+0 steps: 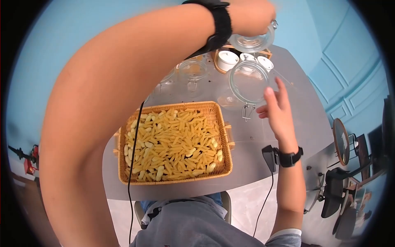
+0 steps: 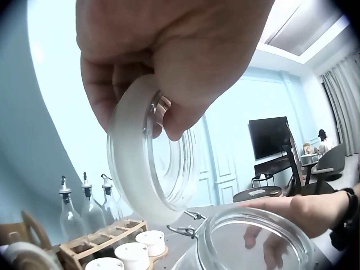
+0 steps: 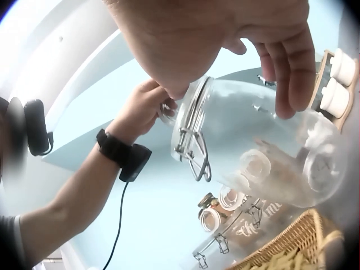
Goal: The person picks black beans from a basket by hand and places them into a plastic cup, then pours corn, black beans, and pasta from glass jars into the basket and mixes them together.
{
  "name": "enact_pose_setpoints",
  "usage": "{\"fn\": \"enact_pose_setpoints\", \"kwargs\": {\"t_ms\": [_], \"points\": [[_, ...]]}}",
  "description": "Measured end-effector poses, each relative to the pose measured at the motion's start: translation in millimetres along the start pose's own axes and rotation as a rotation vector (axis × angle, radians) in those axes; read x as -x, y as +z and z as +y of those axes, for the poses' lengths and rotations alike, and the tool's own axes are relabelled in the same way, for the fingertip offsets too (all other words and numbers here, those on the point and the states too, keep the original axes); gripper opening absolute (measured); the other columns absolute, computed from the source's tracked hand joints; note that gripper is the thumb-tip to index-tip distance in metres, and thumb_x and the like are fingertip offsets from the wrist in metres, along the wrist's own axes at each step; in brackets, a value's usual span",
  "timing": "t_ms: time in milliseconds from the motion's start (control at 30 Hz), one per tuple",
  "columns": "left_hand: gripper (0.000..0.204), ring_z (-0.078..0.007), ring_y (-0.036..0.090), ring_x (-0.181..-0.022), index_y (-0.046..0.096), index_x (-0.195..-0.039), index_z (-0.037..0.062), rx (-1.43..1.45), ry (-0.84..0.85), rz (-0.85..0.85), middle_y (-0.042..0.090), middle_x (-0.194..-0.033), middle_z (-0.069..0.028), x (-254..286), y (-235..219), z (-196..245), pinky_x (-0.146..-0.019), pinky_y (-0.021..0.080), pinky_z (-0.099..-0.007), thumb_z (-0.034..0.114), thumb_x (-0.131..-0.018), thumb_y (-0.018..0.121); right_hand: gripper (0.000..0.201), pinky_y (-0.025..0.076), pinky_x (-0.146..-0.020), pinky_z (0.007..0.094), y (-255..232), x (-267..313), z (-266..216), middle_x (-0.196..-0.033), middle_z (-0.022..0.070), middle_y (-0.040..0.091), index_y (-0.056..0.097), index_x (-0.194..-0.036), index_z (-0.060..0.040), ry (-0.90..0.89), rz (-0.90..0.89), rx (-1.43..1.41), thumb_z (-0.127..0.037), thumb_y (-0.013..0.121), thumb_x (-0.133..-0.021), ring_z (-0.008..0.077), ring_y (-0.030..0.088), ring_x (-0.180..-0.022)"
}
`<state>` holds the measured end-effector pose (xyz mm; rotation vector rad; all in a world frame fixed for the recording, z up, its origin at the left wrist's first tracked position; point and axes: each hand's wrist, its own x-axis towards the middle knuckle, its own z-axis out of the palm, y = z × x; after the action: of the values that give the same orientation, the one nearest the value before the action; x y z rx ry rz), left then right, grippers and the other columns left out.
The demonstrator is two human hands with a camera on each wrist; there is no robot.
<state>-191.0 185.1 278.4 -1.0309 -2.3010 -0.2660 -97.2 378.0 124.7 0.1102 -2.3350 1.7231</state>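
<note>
At the far side of the table my left hand (image 1: pixel 253 18) pinches a round glass lid (image 2: pixel 132 152) by its edge, thumb on one face and fingers on the other. The lid stands on edge over the rim of a large clear jar (image 3: pixel 247 129), whose mouth is uncovered. A wire clasp (image 1: pixel 248 111) hangs at the jar's rim. My right hand (image 1: pixel 277 113) is beside the jar with fingers spread, fingertips right at its side. In the right wrist view, fingers (image 3: pixel 298 73) overlap the glass; nothing is gripped there.
A wicker basket (image 1: pixel 227 164) of dry penne and peanuts in shells stands nearest my body. Smaller clasp jars (image 1: pixel 193 72) are left of the large jar. Behind it are white lidded pots (image 1: pixel 227 60) and glass bottles (image 2: pixel 93 214) in a wooden rack. Black cables hang from both wrists.
</note>
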Motion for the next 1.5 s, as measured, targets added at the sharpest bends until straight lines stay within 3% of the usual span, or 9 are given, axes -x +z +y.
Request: {"fn": "enact_pose_setpoints", "kwargs": {"t_ms": [67, 167, 267, 333, 833, 967, 1367, 1433, 1500], "points": [[0.020, -0.0421, 0.066, -0.086, 0.071, -0.090, -0.0015, -0.020, -0.012, 0.009, 0.068, -0.089, -0.0260, -0.5, 5.7, -3.7, -0.078, 0.053, -0.0468, 0.009, -0.077, 0.061, 0.074, 0.049, -0.051, 0.0267, 12.9, -11.7, -11.1, -0.084, 0.0051, 0.052, 0.032, -0.149, 0.0007, 0.053, -0.023, 0.090, -0.036, 0.063, -0.093, 0.0130, 0.061, -0.060], [0.019, -0.0413, 0.066, -0.084, 0.072, -0.089, 0.0011, -0.025, -0.089, -0.019, 0.068, -0.085, -0.0233, -2.4, 13.5, -12.7, -0.077, 0.053, -0.0474, 0.010, -0.077, 0.061, 0.062, 0.048, -0.048, 0.0268, 17.7, -34.8, -9.7, -0.078, 0.0028, 0.050, 0.043, -0.143, 0.0031, 0.019, -0.064, 0.154, -0.021, 0.062, -0.090, 0.0121, 0.060, -0.057], [0.030, -0.0403, 0.065, -0.097, 0.068, -0.105, -0.0015, -0.055, -0.175, -0.135, 0.067, -0.099, -0.0269, -8.6, 33.2, -30.8, -0.086, 0.052, -0.0444, 0.015, -0.081, 0.063, 0.053, 0.049, -0.048, 0.0265, 25.5, -56.3, -5.7, -0.076, 0.0023, 0.050, 0.051, -0.135, 0.0057, 0.036, -0.070, -0.028, -0.010, 0.058, -0.086, 0.0120, 0.060, -0.056], [0.023, -0.0313, 0.068, -0.091, 0.069, -0.106, 0.0108, -0.096, -0.224, -0.072, 0.071, -0.097, -0.0134, -9.9, 53.0, -46.4, -0.079, 0.055, -0.0436, 0.016, -0.085, 0.062, 0.051, 0.050, -0.048, 0.0263, 31.5, -68.3, -1.2, -0.077, 0.0030, 0.052, 0.051, -0.134, 0.0072, 0.053, -0.062, -0.056, -0.009, 0.057, -0.086, 0.0119, 0.060, -0.056], [0.030, -0.0293, 0.063, -0.104, 0.071, -0.113, 0.0148, -0.098, -0.224, -0.049, 0.061, -0.114, -0.0100, -23.6, 120.2, -95.8, -0.089, 0.053, -0.0408, 0.013, -0.084, 0.061, 0.026, 0.054, -0.050, 0.0247, 45.6, -129.2, 13.9, -0.081, 0.0076, 0.062, 0.060, -0.105, 0.0079, 0.281, -0.154, -0.283, -0.009, 0.058, -0.085, 0.0126, 0.059, -0.055], [0.024, -0.0319, 0.061, -0.100, 0.072, -0.105, 0.0127, -0.055, -0.197, 0.035, 0.060, -0.103, -0.0133, -26.6, 138.7, -114.4, -0.085, 0.051, -0.0425, 0.021, -0.084, 0.064, 0.019, 0.054, -0.050, 0.0247, 45.0, -139.5, 18.3, -0.080, 0.0073, 0.061, 0.060, -0.096, 0.0055, 0.290, -0.178, -0.284, -0.010, 0.057, -0.086, 0.0127, 0.059, -0.055], [0.030, -0.0318, 0.060, -0.099, 0.068, -0.112, 0.0133, 0.002, -0.311, 0.072, 0.056, -0.107, -0.0128, -19.1, 151.3, -134.7, -0.086, 0.051, -0.0409, 0.023, -0.084, 0.066, 0.021, 0.052, -0.050, 0.0242, 52.7, -152.6, 25.6, -0.083, 0.0057, 0.061, 0.062, -0.101, 0.0050, 0.318, -0.207, -0.313, -0.012, 0.059, -0.088, 0.0112, 0.059, -0.058], [0.040, -0.0344, 0.060, -0.108, 0.064, -0.123, 0.0150, 0.082, -0.400, -0.038, 0.052, -0.123, -0.0176, -18.4, 145.7, -132.9, -0.096, 0.049, -0.0402, 0.025, -0.085, 0.066, 0.024, 0.052, -0.050, 0.0243, 53.3, -151.8, 25.5, -0.083, 0.0055, 0.061, 0.062, -0.104, 0.0051, 0.321, -0.205, -0.315, -0.012, 0.060, -0.087, 0.0110, 0.059, -0.057], [0.045, -0.0312, 0.059, -0.105, 0.062, -0.127, 0.0154, 0.154, -0.360, 0.021, 0.052, -0.120, -0.0163, -14.6, 151.7, -138.5, -0.093, 0.050, -0.0394, 0.028, -0.084, 0.068, 0.026, 0.052, -0.050, 0.0244, 53.0, -150.6, 25.9, -0.083, 0.0053, 0.062, 0.062, -0.106, 0.0052, 0.326, -0.200, -0.317, -0.013, 0.060, -0.087, 0.0107, 0.058, -0.057]]}}
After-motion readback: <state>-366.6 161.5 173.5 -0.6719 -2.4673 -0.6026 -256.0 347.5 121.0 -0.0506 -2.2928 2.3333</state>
